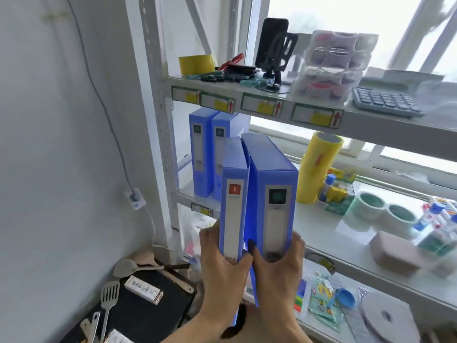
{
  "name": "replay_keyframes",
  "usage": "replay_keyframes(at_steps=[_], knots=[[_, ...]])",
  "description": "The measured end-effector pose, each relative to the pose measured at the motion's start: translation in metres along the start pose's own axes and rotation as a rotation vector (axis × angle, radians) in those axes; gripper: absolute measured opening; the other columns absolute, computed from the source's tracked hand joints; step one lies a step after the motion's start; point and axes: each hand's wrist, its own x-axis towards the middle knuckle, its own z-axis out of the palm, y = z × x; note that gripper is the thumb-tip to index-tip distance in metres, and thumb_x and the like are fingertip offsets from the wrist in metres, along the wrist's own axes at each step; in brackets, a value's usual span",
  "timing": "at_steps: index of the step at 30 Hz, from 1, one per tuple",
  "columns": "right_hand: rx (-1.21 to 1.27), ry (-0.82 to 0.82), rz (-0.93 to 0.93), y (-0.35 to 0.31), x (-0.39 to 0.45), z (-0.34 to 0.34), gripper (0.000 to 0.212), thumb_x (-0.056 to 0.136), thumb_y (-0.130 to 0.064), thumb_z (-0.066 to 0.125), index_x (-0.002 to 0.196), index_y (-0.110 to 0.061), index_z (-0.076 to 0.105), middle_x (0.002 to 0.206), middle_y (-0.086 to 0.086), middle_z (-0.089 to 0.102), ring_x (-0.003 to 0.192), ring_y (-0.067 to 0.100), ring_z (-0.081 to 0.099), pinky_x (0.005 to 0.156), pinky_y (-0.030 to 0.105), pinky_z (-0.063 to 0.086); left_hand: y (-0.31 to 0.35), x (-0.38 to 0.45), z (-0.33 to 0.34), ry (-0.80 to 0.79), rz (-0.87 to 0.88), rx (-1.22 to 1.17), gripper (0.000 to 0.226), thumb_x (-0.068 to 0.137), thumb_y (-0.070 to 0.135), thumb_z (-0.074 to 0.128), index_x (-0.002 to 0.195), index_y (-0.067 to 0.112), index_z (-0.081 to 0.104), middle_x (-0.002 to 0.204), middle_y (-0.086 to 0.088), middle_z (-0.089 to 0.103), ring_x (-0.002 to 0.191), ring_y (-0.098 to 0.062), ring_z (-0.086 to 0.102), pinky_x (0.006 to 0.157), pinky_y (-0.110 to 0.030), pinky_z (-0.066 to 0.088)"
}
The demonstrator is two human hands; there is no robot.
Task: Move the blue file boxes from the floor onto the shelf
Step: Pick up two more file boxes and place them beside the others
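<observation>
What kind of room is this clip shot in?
Probably an office supply or storage corner: a white labelled shelf by a window holds tape rolls, a calculator and blue file boxes.

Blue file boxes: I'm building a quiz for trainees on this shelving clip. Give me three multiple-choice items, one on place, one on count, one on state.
1. Where do the shelved blue file boxes stand?
A. top shelf
B. left end of the middle shelf
C. floor

2. How many blue file boxes show in all?
A. two
B. three
C. four

3. What state are the two nearest boxes in?
A. held upright in hands
B. lying flat on the shelf
C. stacked on the floor

Answers:
1 B, they stand beside the shelf's upright post, under the top shelf.
2 C, two shelved and two held.
3 A, the left hand has its grip on the narrow box, the right hand on the wide box.
</observation>
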Motion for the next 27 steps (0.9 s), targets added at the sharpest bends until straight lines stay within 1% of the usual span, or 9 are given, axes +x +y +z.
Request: replay_keyframes(at_steps=[1,3,6,10,13,16,19,24,27], knots=[[0.007,0.02,-0.002,0.001,0.008,-0.004,0.068,0.073,-0.023,0.087,0.111,-0.048,0.036,0.105,-0.01,0.046,0.09,0.003,0.053,0.067,0.019,0.047,0.0,0.004,0.01,-0.019,0.006,0.007,0.055,0.074,0.003,0.072,0.11,0.035,0.047,0.107,-0.004,0.055,0.102,-0.023,0.061,0.074,-0.01,0.055],[0.021,0.048,0.012,0.004,0.026,-0.007,0.062,0.075,-0.022,0.085,0.117,-0.04,0.042,0.108,-0.006,0.048,0.091,0.012,0.056,0.066,0.021,0.051,-0.002,0.015,0.029,-0.04,0.016,0.014,0.052,0.072,0.011,0.071,0.114,0.03,0.047,0.108,-0.005,0.057,0.102,-0.025,0.062,0.075,-0.014,0.057],[0.041,0.091,0.029,0.009,0.055,0.001,0.06,0.077,-0.022,0.083,0.126,-0.026,0.048,0.108,-0.008,0.048,0.091,0.016,0.057,0.072,0.028,0.056,-0.009,0.038,0.054,-0.06,0.048,-0.002,0.055,0.074,0.014,0.072,0.121,0.026,0.047,0.113,-0.003,0.057,0.105,-0.021,0.06,0.076,-0.006,0.054],[0.08,0.159,0.062,0.02,0.092,0.026,0.063,0.076,-0.027,0.082,0.129,-0.03,0.048,0.111,-0.01,0.053,0.089,0.008,0.057,0.083,0.04,0.057,-0.02,0.08,0.078,-0.069,0.077,-0.01,0.051,0.076,0.007,0.074,0.119,0.022,0.051,0.109,-0.006,0.06,0.098,-0.023,0.063,0.07,-0.001,0.05],[0.092,0.198,0.094,0.027,0.124,0.052,0.064,0.074,-0.034,0.081,0.127,-0.035,0.046,0.112,-0.012,0.055,0.096,0.015,0.059,0.088,0.047,0.056,-0.031,0.116,0.095,-0.072,0.06,-0.004,0.052,0.077,0.008,0.073,0.125,0.015,0.053,0.113,-0.007,0.065,0.101,-0.024,0.064,0.075,-0.006,0.054],[0.093,0.209,0.08,0.03,0.152,0.075,0.066,0.075,-0.032,0.082,0.131,-0.03,0.047,0.111,-0.013,0.052,0.103,0.019,0.058,0.088,0.045,0.057,-0.042,0.15,0.108,-0.085,0.057,0.0,0.053,0.082,0.014,0.072,0.132,0.012,0.053,0.119,-0.007,0.067,0.107,-0.024,0.065,0.092,-0.031,0.057],[0.105,0.212,0.079,0.034,0.173,0.097,0.067,0.076,-0.027,0.082,0.134,-0.026,0.048,0.112,-0.011,0.051,0.106,0.021,0.057,0.088,0.04,0.056,-0.055,0.181,0.115,-0.112,0.069,0.013,0.054,0.084,0.018,0.07,0.135,0.013,0.052,0.123,-0.006,0.066,0.108,-0.021,0.064,0.092,-0.027,0.054],[0.107,0.236,0.109,0.05,0.19,0.127,0.065,0.076,-0.026,0.082,0.132,-0.023,0.049,0.118,-0.003,0.055,0.106,0.021,0.055,0.088,0.04,0.056,-0.087,0.222,0.118,-0.2,0.069,0.029,0.057,0.084,0.02,0.07,0.137,0.021,0.049,0.124,-0.003,0.065,0.113,-0.023,0.063,0.091,-0.034,0.058],[0.12,0.241,0.114,0.059,0.191,0.136,0.067,0.076,-0.025,0.082,0.133,-0.024,0.048,0.118,-0.004,0.054,0.106,0.019,0.055,0.087,0.037,0.056,-0.098,0.236,0.121,-0.248,0.099,0.037,0.057,0.085,0.019,0.07,0.138,0.023,0.048,0.124,0.0,0.064,0.112,-0.018,0.063,0.086,-0.02,0.058]])
